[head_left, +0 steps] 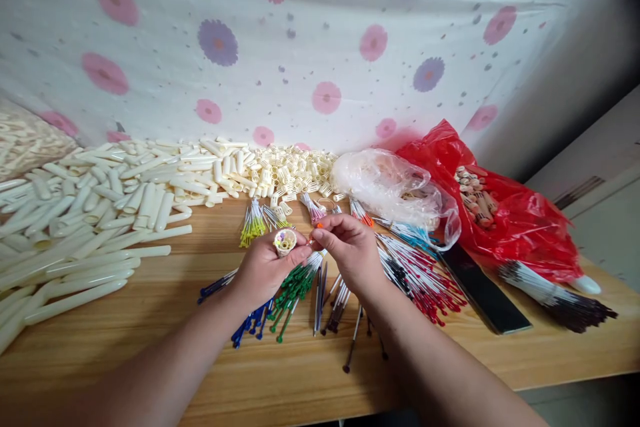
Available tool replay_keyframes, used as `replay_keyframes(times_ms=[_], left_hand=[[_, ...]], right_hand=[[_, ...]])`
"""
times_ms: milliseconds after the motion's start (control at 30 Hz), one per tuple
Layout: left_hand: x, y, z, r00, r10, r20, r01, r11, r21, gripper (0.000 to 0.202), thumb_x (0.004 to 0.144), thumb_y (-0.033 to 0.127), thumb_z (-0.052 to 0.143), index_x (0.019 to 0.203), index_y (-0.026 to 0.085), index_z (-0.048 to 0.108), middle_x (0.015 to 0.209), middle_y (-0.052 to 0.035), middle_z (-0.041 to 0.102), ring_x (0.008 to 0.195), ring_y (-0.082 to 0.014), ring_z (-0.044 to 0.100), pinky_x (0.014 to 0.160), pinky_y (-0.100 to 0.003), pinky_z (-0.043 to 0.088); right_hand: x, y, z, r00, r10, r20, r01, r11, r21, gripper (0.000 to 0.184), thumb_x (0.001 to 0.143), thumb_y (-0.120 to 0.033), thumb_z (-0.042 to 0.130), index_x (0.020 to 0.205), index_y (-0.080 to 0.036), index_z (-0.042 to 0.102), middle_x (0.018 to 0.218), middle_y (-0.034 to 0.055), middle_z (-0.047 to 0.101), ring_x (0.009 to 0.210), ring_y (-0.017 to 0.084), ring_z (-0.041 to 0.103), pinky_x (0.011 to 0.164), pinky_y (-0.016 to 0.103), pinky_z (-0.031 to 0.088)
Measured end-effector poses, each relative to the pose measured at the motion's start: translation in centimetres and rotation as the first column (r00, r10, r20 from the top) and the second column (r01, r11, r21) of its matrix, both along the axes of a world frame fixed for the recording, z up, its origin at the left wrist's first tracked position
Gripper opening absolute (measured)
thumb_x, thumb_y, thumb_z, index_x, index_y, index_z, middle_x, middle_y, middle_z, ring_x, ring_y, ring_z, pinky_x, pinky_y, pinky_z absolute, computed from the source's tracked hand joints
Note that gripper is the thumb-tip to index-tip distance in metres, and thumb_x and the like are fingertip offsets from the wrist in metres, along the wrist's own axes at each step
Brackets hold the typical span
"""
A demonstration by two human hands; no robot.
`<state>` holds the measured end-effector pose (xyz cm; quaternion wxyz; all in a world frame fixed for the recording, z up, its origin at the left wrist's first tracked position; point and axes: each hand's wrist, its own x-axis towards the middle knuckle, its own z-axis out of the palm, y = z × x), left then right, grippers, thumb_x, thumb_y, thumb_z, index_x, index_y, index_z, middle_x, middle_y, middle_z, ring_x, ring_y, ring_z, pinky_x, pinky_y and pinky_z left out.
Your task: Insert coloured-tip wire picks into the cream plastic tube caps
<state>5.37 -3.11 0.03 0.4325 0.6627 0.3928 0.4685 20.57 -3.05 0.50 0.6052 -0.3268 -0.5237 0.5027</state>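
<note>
My left hand (265,267) is closed around a cream plastic barrel piece (285,242), its round open end facing up with small coloured bits inside. My right hand (350,247) pinches a small orange-tipped stick (319,227) just right of the barrel piece. Most of that stick is hidden by the fingers. Below the hands lie green-tipped sticks (295,287) and blue-tipped sticks (255,320). Yellow-tipped sticks (253,223) lie behind my left hand, and red-tipped sticks (425,280) spread to the right of my right hand.
Cream tubes (110,200) pile up on the left, slotted cream pieces (295,170) at the back. A clear plastic bag (385,183) and a red bag (520,213) stand back right. A black flat object (485,290) and dark-tipped sticks (555,293) lie on the wooden table (210,373).
</note>
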Motion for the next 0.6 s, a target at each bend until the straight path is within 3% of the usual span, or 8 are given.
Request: replay_keyframes(times_ms=[200, 300, 367, 433, 500, 600], left_hand=[[-0.6, 0.0, -0.6, 0.994, -0.094, 0.047, 0.094, 0.995, -0.012, 0.021, 0.081, 0.035, 0.059, 0.070, 0.017, 0.060, 0.059, 0.0013, 0.056, 0.057, -0.0124, 0.051, 0.057, -0.024, 0.041], [-0.8, 0.1, -0.7, 0.987, -0.159, 0.018, 0.159, 0.987, 0.009, 0.024, 0.082, 0.037, 0.058, 0.069, 0.017, 0.061, 0.060, 0.0001, 0.059, 0.059, -0.0131, 0.053, 0.059, -0.025, 0.042], [-0.8, 0.3, -0.7, 0.992, -0.128, -0.022, 0.128, 0.991, 0.026, 0.022, 0.082, 0.037, 0.058, 0.073, 0.017, 0.064, 0.065, -0.0016, 0.064, 0.062, -0.0144, 0.056, 0.061, -0.025, 0.043], [-0.8, 0.6, -0.7, 0.998, -0.015, -0.061, 0.018, 0.998, 0.052, 0.020, 0.078, 0.036, 0.062, 0.076, 0.017, 0.066, 0.070, -0.0025, 0.066, 0.066, -0.0159, 0.059, 0.062, -0.026, 0.044], [-0.9, 1.0, -0.8, 0.992, 0.101, -0.075, -0.094, 0.992, 0.084, 0.018, 0.075, 0.034, 0.065, 0.072, 0.016, 0.065, 0.069, -0.0020, 0.065, 0.066, -0.0163, 0.058, 0.063, -0.026, 0.044], [-1.1, 1.4, -0.8, 0.988, 0.130, -0.081, -0.120, 0.985, 0.124, 0.020, 0.074, 0.034, 0.066, 0.066, 0.016, 0.062, 0.065, -0.0007, 0.061, 0.064, -0.0153, 0.056, 0.062, -0.025, 0.043]], right_hand=[[0.4, 0.2, -0.2, 0.993, 0.116, 0.032, -0.117, 0.992, 0.045, 0.017, 0.075, -0.028, 0.068, 0.091, -0.023, 0.068, 0.072, -0.0018, 0.067, 0.063, 0.011, 0.063, 0.064, 0.029, 0.054], [1.0, 0.4, 0.0, 0.984, 0.136, 0.113, -0.151, 0.979, 0.134, 0.010, 0.078, -0.027, 0.066, 0.086, -0.022, 0.066, 0.071, -0.0019, 0.067, 0.064, 0.011, 0.063, 0.063, 0.027, 0.053], [1.6, 0.3, 0.6, 0.970, 0.084, 0.227, -0.134, 0.968, 0.212, 0.008, 0.080, -0.028, 0.064, 0.081, -0.020, 0.063, 0.069, -0.0015, 0.064, 0.064, 0.011, 0.062, 0.061, 0.026, 0.052], [2.4, -0.2, 1.5, 0.953, -0.044, 0.299, -0.054, 0.949, 0.312, 0.007, 0.082, -0.026, 0.062, 0.080, -0.020, 0.060, 0.071, -0.0006, 0.063, 0.064, 0.011, 0.060, 0.059, 0.025, 0.050], [3.0, -1.2, 2.7, 0.948, -0.217, 0.232, 0.092, 0.886, 0.454, 0.002, 0.084, -0.022, 0.060, 0.082, -0.020, 0.059, 0.075, 0.0005, 0.063, 0.067, 0.011, 0.059, 0.059, 0.026, 0.050], [3.2, -3.4, 4.2, 0.907, -0.418, 0.059, 0.285, 0.710, 0.644, 0.007, 0.085, -0.017, 0.056, 0.089, -0.022, 0.059, 0.079, 0.0027, 0.063, 0.074, 0.015, 0.063, 0.063, 0.030, 0.053]])
